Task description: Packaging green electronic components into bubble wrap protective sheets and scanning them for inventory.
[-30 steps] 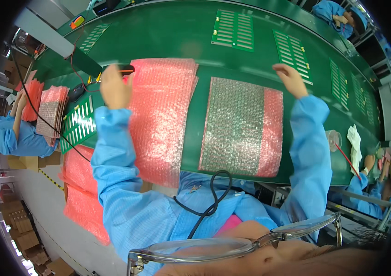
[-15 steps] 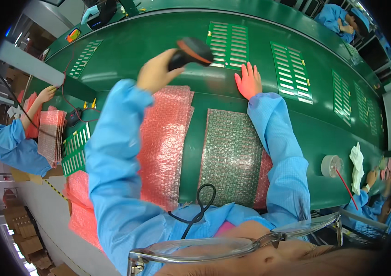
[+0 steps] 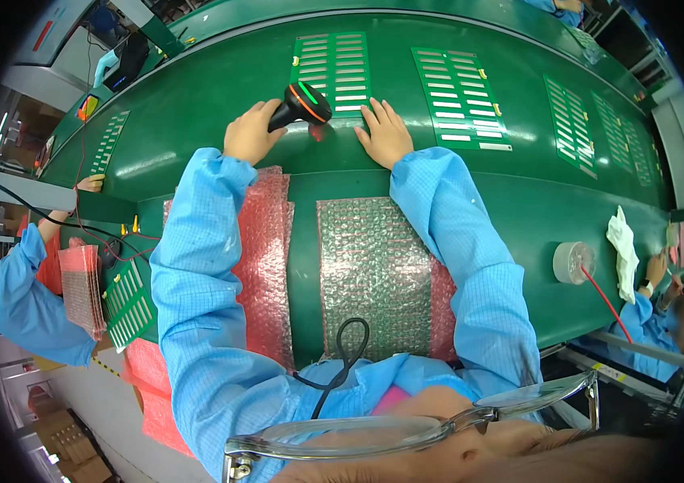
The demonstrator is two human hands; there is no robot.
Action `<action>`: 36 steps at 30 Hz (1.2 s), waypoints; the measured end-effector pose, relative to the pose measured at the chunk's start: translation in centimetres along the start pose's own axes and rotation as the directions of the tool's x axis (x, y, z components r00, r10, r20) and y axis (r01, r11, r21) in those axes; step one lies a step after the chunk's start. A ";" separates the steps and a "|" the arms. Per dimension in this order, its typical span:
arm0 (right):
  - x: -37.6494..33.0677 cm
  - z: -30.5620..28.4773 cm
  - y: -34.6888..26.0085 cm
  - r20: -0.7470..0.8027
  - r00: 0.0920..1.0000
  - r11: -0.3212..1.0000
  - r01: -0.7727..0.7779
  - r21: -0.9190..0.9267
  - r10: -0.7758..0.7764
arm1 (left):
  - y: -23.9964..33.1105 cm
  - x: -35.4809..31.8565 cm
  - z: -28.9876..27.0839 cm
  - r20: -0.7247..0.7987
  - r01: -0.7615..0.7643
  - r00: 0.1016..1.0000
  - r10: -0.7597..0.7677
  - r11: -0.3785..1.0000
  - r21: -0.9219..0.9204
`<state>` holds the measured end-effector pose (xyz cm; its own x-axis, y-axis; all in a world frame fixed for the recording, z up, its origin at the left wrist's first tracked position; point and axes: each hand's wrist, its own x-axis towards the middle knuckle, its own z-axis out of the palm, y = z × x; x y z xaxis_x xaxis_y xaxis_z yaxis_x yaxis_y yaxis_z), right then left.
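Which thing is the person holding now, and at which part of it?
The left hand grips a black handheld scanner by its handle. The right hand holds nothing; it lies flat by a green panel.

Glossy black plastic scanner (image 3: 300,105), smooth shiny green belt (image 3: 519,201), pink bubble wrap (image 3: 265,266), matt blue cloth sleeves (image 3: 197,306)

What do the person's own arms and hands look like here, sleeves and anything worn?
Both arms wear long, loose light-blue sleeves of thin smock fabric, creased along their length and gathered at the cuffs. The left sleeve and right sleeve match. The left hand and right hand are bare: no gloves, and no rings or watch that I can see.
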<state>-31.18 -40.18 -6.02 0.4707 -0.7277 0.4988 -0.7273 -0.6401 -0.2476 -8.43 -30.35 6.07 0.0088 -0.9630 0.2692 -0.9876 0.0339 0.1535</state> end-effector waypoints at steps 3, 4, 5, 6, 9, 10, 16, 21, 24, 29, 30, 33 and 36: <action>0.3 0.5 -0.2 0.032 0.999 0.999 0.003 0.044 -0.005 | 0.2 -1.2 -2.6 0.013 0.027 1.000 -0.028 0.997 0.069; 0.6 0.7 -0.5 0.062 0.998 0.998 -0.001 0.058 -0.002 | 0.1 -2.1 -3.7 0.012 0.073 0.997 -0.074 0.992 0.100; 1.5 0.4 -1.3 0.055 0.998 0.998 0.013 0.069 -0.017 | -0.1 -3.4 -5.3 0.002 0.085 0.996 -0.086 0.990 0.112; 2.6 -0.2 -2.4 0.144 0.989 0.999 0.035 -0.032 -0.030 | -0.4 -5.1 -6.9 -0.018 0.134 0.991 -0.133 0.977 0.168; 6.8 0.8 -6.8 0.245 0.968 0.998 0.061 -0.023 -0.054 | -0.7 -10.1 -11.5 -0.052 0.366 0.929 -0.367 0.882 0.298; 8.3 1.7 -9.0 0.261 0.964 0.998 -0.057 0.004 0.054 | -2.0 -11.8 -11.9 -0.075 0.373 0.926 -0.370 0.865 0.335; 11.4 7.5 -15.0 0.196 0.886 0.889 -0.358 -0.284 0.420 | -5.0 -21.9 -11.9 -0.222 0.683 0.726 -0.651 0.647 0.338; 15.2 10.5 -14.0 0.051 0.679 0.669 -0.702 -0.245 0.732 | -9.4 -25.6 -9.8 -0.299 0.749 0.658 -0.691 0.563 0.349; 12.6 8.2 -17.8 0.448 0.771 0.892 -0.377 -0.250 0.452 | -12.0 -29.0 -9.3 -0.232 0.805 0.583 -0.778 0.516 0.293; 9.8 9.5 -10.1 0.068 0.993 0.882 -0.054 -0.469 0.097 | -11.0 -25.7 -8.7 -0.211 0.768 0.639 -0.739 0.603 0.214; 9.0 5.1 -15.7 0.098 0.995 0.913 0.057 -0.405 -0.019 | -11.4 -28.9 -10.0 -0.241 0.797 0.603 -0.760 0.561 0.223; 10.7 -0.4 -11.7 -0.063 0.996 0.983 0.052 -0.176 -0.064 | -9.0 -25.2 -11.0 -0.268 0.749 0.663 -0.699 0.627 0.217; 10.8 -6.1 -9.7 -0.069 0.997 0.996 0.036 -0.087 -0.042 | -6.3 -21.2 -11.4 -0.302 0.643 0.756 -0.581 0.746 0.173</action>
<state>-22.07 -40.30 6.86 0.4655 -0.6813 0.5650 -0.7503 -0.6424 -0.1565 -0.60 -7.12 10.26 0.6278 -0.6671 0.4011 -0.7586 -0.6398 0.1232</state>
